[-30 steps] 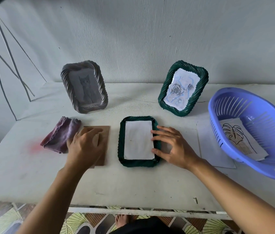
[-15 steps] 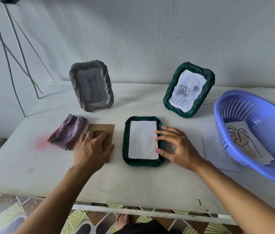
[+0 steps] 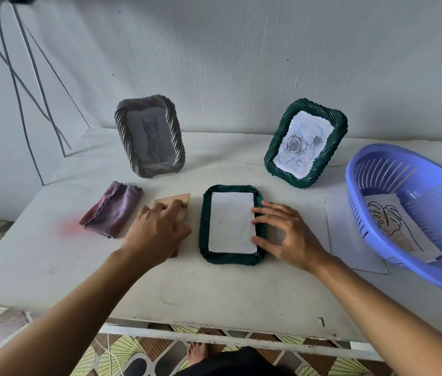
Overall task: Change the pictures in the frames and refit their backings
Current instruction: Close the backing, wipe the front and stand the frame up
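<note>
The flat frame [image 3: 230, 260], dark green with a rope-like rim, lies face down at the middle of the counter [image 3: 214, 291], and a white paper [image 3: 232, 222] fills its opening. The right hand [image 3: 293, 237] rests at the frame's right side with a loose, open grip: fingers spread and nearly straight, their tips on the rim and the paper's right edge, thumb at the lower right corner. It holds nothing.

Just left of the frame, and apart from it, lies the brown backing [image 3: 183, 199], mostly under the left hand [image 3: 154, 234]. That hand's grip is closed on the board, with the fingers curled down onto its far part and the thumb along its right edge (whether the board has left the counter I cannot tell).

A crumpled purple cloth [image 3: 111, 213] lies just left of the backing. Behind, near the wall, two frames stand tilted back: a grey frame [image 3: 177, 137] with a cat picture [image 3: 152, 139] at the left, and a green frame [image 3: 332, 147] with a rose drawing [image 3: 299, 143] at the right.

At the right edge sits a purple slotted basket [image 3: 415, 275] holding a leaf drawing [image 3: 393, 223]. A white sheet [image 3: 344, 234] lies flat on the counter between the right hand and the basket, partly under the basket.
</note>
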{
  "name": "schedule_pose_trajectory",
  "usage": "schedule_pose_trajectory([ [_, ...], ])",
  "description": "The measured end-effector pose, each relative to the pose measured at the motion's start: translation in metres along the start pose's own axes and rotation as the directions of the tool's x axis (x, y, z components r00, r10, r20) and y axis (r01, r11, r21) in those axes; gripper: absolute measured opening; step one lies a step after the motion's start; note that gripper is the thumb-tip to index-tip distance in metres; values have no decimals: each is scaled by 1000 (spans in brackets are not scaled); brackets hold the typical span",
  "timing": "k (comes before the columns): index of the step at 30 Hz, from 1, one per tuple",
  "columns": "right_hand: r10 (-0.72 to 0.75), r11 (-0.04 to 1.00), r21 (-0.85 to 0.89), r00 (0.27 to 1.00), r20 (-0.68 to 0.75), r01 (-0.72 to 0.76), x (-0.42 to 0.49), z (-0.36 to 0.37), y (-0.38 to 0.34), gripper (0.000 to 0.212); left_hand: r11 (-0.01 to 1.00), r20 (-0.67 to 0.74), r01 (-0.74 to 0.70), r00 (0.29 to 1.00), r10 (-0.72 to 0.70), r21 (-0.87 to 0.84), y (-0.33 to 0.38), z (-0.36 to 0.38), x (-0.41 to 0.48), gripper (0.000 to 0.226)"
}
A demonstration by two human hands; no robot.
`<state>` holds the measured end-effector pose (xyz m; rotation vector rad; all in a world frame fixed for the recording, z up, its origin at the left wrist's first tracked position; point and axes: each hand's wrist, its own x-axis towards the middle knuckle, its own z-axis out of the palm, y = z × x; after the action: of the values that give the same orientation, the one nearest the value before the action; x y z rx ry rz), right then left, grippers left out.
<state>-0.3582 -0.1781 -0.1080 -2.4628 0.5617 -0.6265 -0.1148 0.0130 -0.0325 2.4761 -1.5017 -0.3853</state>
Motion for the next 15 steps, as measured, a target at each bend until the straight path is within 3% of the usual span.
schedule_pose_trajectory([
  [3, 13, 1000, 9, 1000, 2, -13, -1, -1, -1, 34, 954, -126, 61, 987, -102, -295, 12, -10, 3, 28],
  [7, 36, 999, 30, 999, 7, -36, -1, -1, -2, 32, 900, -198, -12, 977, -83, -435, 41, -16, 2, 25],
  [10, 25, 999, 25, 1000, -6, -25, -1, -1, -2, 31, 899, -179, -36, 983, -48, -436, 61, -9, 7, 25],
  [15, 22, 1000, 21, 1000, -12, -22, 0, -1, -1, 32, 957, -150, -78, 988, 36, -281, 83, 15, 16, 33],
])
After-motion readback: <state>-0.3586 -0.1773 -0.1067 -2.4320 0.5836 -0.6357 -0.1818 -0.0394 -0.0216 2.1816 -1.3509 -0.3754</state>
